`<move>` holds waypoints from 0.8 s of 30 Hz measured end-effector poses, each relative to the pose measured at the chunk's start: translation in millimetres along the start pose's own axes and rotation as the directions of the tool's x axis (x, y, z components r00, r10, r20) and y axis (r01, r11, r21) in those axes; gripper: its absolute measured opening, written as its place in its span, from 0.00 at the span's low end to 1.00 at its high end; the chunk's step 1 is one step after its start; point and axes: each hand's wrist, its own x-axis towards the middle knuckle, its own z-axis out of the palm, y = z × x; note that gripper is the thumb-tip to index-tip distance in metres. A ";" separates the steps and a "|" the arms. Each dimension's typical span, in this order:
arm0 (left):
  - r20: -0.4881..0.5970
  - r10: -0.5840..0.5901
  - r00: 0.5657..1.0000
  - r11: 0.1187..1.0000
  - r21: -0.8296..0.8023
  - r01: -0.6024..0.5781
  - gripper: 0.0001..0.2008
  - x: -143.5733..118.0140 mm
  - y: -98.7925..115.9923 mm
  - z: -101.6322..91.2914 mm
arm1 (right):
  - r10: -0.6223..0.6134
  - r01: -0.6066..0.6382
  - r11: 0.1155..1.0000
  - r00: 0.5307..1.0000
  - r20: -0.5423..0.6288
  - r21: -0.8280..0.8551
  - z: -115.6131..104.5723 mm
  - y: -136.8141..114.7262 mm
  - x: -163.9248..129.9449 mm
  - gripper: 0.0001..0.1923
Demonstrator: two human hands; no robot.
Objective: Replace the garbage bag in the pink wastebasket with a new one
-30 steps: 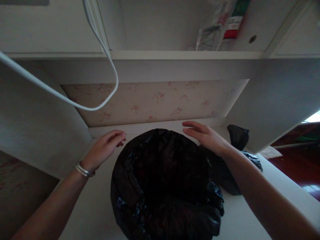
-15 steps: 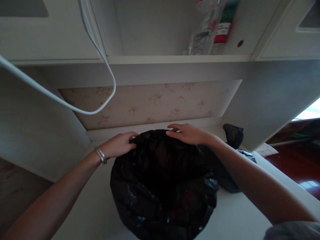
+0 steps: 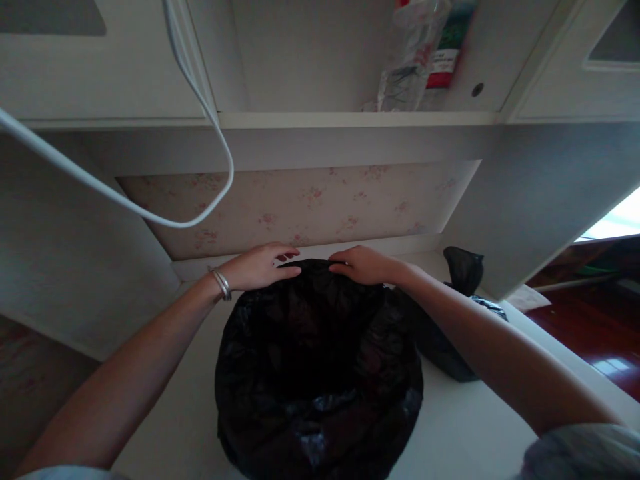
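A black trash bag (image 3: 320, 427) stands on the white surface with its mouth spread wide and round, its edge turned outward. Whatever bin may be under it is hidden, and the inside is too dark to make out. At the far rim, my left hand (image 3: 263, 267), with silver bangles at the wrist, has its thumb on the near side and its fingers beyond the edge. Just to its right, my right hand (image 3: 363, 265) holds the same rim between thumb and fingers. A small gap separates the two hands.
Behind my right forearm sits another black bag (image 3: 463, 273), its top gathered. A white cable (image 3: 185, 223) loops down at upper left. Overhead, a shelf (image 3: 350, 120) bears a clear plastic bottle (image 3: 405, 73) and a green-and-red one (image 3: 447, 60). White panels flank both sides.
My left hand has moved right and slightly up along the far rim, closer to my right hand. The bag's mouth has shifted slightly left; my right hand has barely moved.
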 end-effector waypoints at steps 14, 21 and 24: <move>0.300 -0.259 0.918 0.923 0.358 0.143 0.18 -43.5 -3.4 -29.2 | 0.213 -0.180 0.954 0.970 -0.117 0.240 -1.4 -8.0 -66.0 0.31; 0.103 -0.083 0.991 0.974 0.221 0.059 0.36 -12.4 15.1 -23.4 | 0.246 -0.189 0.924 0.960 -0.136 0.332 13.8 -0.5 -34.9 0.23; 0.074 -0.046 0.996 0.990 0.138 0.035 0.33 9.1 6.4 0.9 | 0.185 -0.135 0.937 0.974 -0.130 0.322 15.0 4.4 -30.6 0.18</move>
